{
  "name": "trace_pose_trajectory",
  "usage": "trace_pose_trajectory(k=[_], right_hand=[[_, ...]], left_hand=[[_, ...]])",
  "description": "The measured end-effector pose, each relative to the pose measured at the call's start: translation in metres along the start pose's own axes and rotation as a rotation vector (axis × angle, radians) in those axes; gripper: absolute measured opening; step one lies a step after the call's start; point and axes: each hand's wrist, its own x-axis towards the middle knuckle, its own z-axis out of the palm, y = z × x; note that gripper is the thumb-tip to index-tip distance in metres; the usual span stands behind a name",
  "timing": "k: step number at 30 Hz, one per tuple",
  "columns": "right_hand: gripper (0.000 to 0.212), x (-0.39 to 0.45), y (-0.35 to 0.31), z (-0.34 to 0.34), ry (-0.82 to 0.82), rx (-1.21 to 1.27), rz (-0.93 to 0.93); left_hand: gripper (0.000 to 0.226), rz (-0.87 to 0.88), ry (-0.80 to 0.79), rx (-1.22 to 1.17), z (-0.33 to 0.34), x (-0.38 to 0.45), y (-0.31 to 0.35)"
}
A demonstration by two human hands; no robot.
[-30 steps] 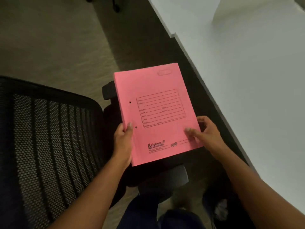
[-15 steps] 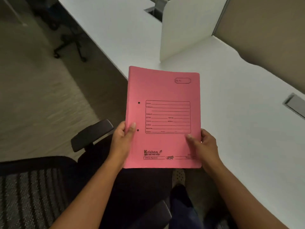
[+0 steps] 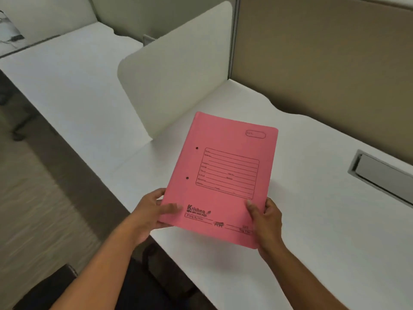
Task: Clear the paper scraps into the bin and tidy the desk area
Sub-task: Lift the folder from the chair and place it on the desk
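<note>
Nearest us: chair armrest point(image 3: 55, 280) at lower left, dark, tucked just under the desk point(image 3: 335, 253) edge. Not in the way yet, but if we step in we could knock it.

Both hands are clamped on the folder point(image 3: 221, 175). Left hand point(image 3: 149, 213) pinches the bottom-left corner, thumb on top near the printed logo, fingers hidden below. Right hand point(image 3: 266, 218) pinches the bottom-right edge, thumb on the cover, fingers hidden under it.

The folder is in the air over the desk, tilted, far end higher. It casts a shadow on the desk below, so we judge it is not resting yet. We hold only the near edge, and the far end hangs free.

Risks from here:
- Grip is all at one end. If either thumb eases, we expect the cover to sag or flap open. Any loose sheets inside could slide out, though we can't see if there are any.
- If we set it down far-end first, we risk it skating on the smooth white top toward the divider point(image 3: 178, 70).
- The recessed cable hatch point(image 3: 380, 173) sits to the right. A corner dropped there could catch on its lip.

No paper scraps or bin in view, so that part of the job is unverified from here. The neighbouring desk point(image 3: 67, 74) beyond the divider shows nothing we can identify.
</note>
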Motion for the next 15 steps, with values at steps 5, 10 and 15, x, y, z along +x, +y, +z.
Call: trace_pose_trajectory(k=[5, 10, 15], right_hand=[[0.022, 0.079, -0.011, 0.028, 0.101, 0.081, 0.081], [0.022, 0.148, -0.022, 0.060, 0.219, 0.133, 0.156], [0.037, 0.208, -0.031, 0.079, 0.247, 0.086, 0.187]], left_hand=[[0.048, 0.013, 0.110, -0.183, 0.020, 0.077, 0.033], [0.039, 0.088, 0.311, -0.422, 0.051, 0.144, 0.062], [0.067, 0.149, 0.441, -0.388, 0.068, 0.200, 0.088]])
